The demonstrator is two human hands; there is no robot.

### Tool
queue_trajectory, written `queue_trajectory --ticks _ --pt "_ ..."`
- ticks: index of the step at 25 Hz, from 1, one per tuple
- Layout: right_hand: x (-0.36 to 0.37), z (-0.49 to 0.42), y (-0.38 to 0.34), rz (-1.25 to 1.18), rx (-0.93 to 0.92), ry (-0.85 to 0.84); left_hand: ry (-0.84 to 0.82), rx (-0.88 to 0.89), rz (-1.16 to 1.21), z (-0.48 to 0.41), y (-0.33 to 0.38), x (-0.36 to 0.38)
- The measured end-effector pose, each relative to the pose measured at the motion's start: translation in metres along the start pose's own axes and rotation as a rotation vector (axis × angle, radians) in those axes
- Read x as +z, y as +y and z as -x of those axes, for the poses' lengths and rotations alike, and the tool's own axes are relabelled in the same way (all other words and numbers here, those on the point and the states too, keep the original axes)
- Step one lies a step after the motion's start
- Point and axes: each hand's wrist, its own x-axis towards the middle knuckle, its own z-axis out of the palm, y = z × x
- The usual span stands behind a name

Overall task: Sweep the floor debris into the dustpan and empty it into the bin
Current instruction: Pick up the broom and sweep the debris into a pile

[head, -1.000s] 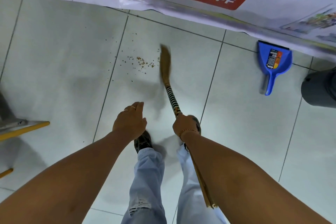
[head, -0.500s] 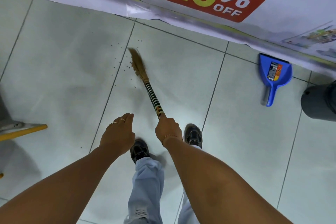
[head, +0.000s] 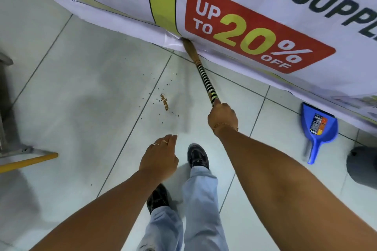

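My right hand point(head: 222, 117) grips the striped handle of a straw broom point(head: 205, 78). The broom's brown head reaches under the hanging banner's lower edge. A small pile of brown crumbs, the debris point(head: 164, 102), lies on the white tile left of the broom, with loose specks around it. My left hand point(head: 161, 159) hovers empty, fingers loosely together, above my shoes. The blue dustpan point(head: 318, 128) lies on the floor at the right, against the banner. The dark grey bin point(head: 363, 165) shows partly at the right edge.
A large sale banner point(head: 255, 32) hangs across the top, down to the floor. A metal frame and a yellow pole point(head: 26, 162) sit at the left. My two feet in dark shoes stand on the tiles below the debris.
The broom swung from the left side of the debris to the right, its head now under the banner. The crumbs are gathered into a tighter pile. The view moved closer to the banner.
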Motion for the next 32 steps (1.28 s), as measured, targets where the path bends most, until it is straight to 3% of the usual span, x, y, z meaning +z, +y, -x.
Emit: queue_trajectory --ticks 4,16,20,22,24,28,32 --pt "0.005 -0.053 -0.004 0.018 0.064 -0.144 -0.006 -0.068 0.045 -0.038 -0.005 -0.001" --pt "0.043 -0.019 0.064 0.196 -0.172 -0.321 0.034 -0.138 0.076 -0.092 0.008 -0.025" --pt "0.042 0.002 0.071 0.196 -0.309 -0.175 0.165 -0.059 -0.011 -0.092 0.008 -0.024" --pt "0.033 -0.021 0.056 0.215 -0.362 -0.016 0.195 -0.066 -0.023 -0.093 0.008 -0.025" --pt "0.009 -0.057 0.023 0.16 -0.374 0.036 0.185 -0.075 -0.013 -0.097 0.006 -0.027" --pt "-0.027 -0.132 -0.041 0.18 -0.227 -0.016 0.188 -0.08 0.04 -0.108 0.0 -0.036" --pt "-0.024 -0.147 -0.051 0.228 -0.168 -0.15 0.205 -0.088 0.059 -0.114 -0.007 -0.043"
